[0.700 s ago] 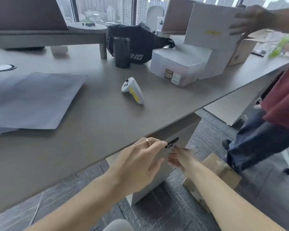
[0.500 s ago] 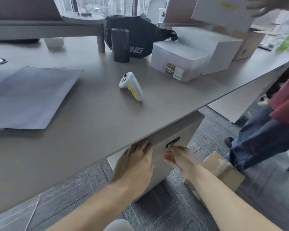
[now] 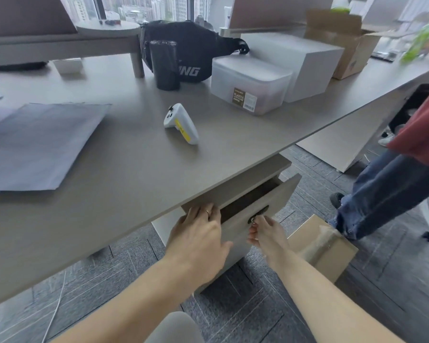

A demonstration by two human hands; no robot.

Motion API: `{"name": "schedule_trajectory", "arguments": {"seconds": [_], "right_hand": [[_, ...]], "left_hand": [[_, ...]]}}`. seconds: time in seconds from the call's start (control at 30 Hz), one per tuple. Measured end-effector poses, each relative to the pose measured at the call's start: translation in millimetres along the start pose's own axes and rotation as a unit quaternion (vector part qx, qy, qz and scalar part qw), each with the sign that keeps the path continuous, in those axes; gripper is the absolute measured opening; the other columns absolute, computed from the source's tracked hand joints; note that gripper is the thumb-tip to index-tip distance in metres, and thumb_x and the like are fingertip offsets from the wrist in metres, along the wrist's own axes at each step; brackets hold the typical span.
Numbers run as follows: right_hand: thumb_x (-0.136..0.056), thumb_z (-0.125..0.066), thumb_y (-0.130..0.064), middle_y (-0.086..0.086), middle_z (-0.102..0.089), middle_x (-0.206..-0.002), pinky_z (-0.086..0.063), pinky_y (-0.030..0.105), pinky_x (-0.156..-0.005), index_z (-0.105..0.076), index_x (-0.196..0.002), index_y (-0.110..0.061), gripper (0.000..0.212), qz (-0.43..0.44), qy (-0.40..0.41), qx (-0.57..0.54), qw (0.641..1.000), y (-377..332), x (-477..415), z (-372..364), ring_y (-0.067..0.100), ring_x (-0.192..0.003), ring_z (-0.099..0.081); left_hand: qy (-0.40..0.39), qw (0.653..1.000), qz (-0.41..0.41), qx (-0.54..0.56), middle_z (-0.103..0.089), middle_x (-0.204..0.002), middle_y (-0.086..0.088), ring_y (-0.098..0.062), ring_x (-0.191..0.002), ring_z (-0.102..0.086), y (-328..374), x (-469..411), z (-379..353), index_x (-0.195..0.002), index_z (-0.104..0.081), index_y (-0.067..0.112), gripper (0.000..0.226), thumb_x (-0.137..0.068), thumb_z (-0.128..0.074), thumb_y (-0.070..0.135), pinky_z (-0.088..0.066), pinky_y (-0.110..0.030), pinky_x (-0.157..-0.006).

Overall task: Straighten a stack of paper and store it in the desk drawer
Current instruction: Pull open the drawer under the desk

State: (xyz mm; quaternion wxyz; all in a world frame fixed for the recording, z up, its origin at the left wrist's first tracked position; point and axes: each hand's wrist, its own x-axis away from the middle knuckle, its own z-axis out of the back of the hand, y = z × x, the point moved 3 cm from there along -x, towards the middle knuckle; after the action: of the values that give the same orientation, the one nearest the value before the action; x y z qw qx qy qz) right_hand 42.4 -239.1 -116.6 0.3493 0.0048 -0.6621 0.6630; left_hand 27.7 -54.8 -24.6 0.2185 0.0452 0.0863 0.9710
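Note:
A loose stack of grey paper lies on the desk at the left. Under the desk's front edge the drawer of a grey pedestal stands partly pulled out, with a dark gap showing at its top. My left hand curls its fingers over the drawer's upper left edge. My right hand pinches the small key or pull at the dark handle slot on the drawer front.
On the desk sit a white controller, a black cylinder, a black bag, a clear plastic box and white boxes. A cardboard box rests on the floor right of the drawer. A person in jeans stands at the right.
The drawer has come out from shut to partly pulled out. My left hand has moved from the drawer front up to its top edge. The other person's arms and box have left the upper view.

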Motion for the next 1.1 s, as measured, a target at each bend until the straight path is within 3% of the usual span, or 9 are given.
{"name": "schedule_trajectory", "arguments": {"seconds": [0.13,0.33,0.53,0.77,0.87,0.97,1.03,1.1], "right_hand": [[-0.101,-0.043,-0.007,0.013,-0.048,-0.067,-0.05,0.029,-0.052,-0.051,-0.08,-0.004,0.022,-0.011,-0.006,-0.035,0.999,22,30,47,0.023,-0.058,-0.049],[-0.103,-0.042,-0.012,0.013,-0.059,-0.074,-0.059,0.039,-0.073,-0.059,-0.087,-0.003,0.025,-0.001,0.017,0.009,1.0,55,71,116,0.026,-0.072,-0.061],[-0.102,-0.043,-0.015,0.011,-0.063,-0.074,-0.061,0.048,-0.084,-0.061,-0.088,-0.003,0.025,-0.006,0.027,0.015,0.999,75,103,165,0.025,-0.069,-0.063],[-0.103,-0.04,-0.011,0.017,-0.062,-0.077,-0.06,0.049,-0.083,-0.059,-0.088,-0.002,0.026,-0.017,0.046,0.008,0.999,97,123,204,0.024,-0.064,-0.064],[-0.101,-0.041,-0.015,0.015,-0.067,-0.087,-0.058,0.053,-0.087,-0.059,-0.101,0.001,0.024,-0.025,0.053,0.066,0.996,92,129,209,0.027,-0.074,-0.066],[-0.097,-0.046,-0.031,0.007,-0.059,-0.121,-0.048,0.041,-0.094,-0.052,-0.125,-0.012,0.034,0.075,0.145,0.235,0.958,51,140,220,0.024,-0.106,-0.059],[-0.096,-0.05,-0.034,0.003,-0.048,-0.135,-0.043,0.038,-0.1,-0.045,-0.135,-0.016,0.043,0.209,0.175,0.258,0.927,2,148,210,0.02,-0.122,-0.049],[-0.097,-0.05,-0.033,0.0,-0.047,-0.136,-0.041,0.035,-0.104,-0.043,-0.138,-0.019,0.043,0.31,0.146,0.252,0.905,-53,155,180,0.016,-0.126,-0.046]], "left_hand": [[-0.025,1.0,0.012,-0.001,-0.04,-0.16,-0.005,-0.025,-0.145,-0.037,4,3,2,-0.155,-0.034,0.011,0.077,-0.096,-0.048,0.06,-0.038,-0.04,-0.112],[-0.021,1.0,-0.019,-0.003,-0.042,-0.16,-0.004,-0.026,-0.147,-0.036,40,18,2,-0.152,-0.036,0.013,0.076,-0.096,-0.049,0.062,-0.043,-0.043,-0.11],[-0.002,0.997,-0.081,0.003,-0.035,-0.166,-0.003,-0.024,-0.154,-0.028,90,43,1,-0.156,-0.034,0.014,0.078,-0.096,-0.048,0.062,-0.031,-0.04,-0.118],[0.006,0.995,-0.095,-0.006,-0.04,-0.163,-0.002,-0.024,-0.152,-0.032,105,59,4,-0.148,-0.043,0.015,0.071,-0.095,-0.051,0.061,-0.03,-0.039,-0.117],[0.017,0.995,-0.099,-0.007,-0.039,-0.164,-0.003,-0.024,-0.153,-0.032,102,61,12,-0.151,-0.041,0.015,0.073,-0.095,-0.051,0.061,-0.031,-0.041,-0.117],[0.036,0.995,-0.095,0.009,-0.041,-0.163,-0.004,-0.026,-0.151,-0.035,89,62,28,-0.153,-0.043,0.014,0.074,-0.094,-0.056,0.058,-0.035,-0.044,-0.116],[0.06,0.994,-0.086,0.028,-0.045,-0.16,-0.002,-0.027,-0.147,-0.04,73,64,44,-0.153,-0.044,0.015,0.073,-0.094,-0.058,0.056,-0.038,-0.044,-0.115],[0.091,0.992,-0.077,0.052,-0.048,-0.157,0.0,-0.025,-0.143,-0.045,54,67,63,-0.153,-0.045,0.017,0.071,-0.095,-0.059,0.055,-0.042,-0.042,-0.112]]}}
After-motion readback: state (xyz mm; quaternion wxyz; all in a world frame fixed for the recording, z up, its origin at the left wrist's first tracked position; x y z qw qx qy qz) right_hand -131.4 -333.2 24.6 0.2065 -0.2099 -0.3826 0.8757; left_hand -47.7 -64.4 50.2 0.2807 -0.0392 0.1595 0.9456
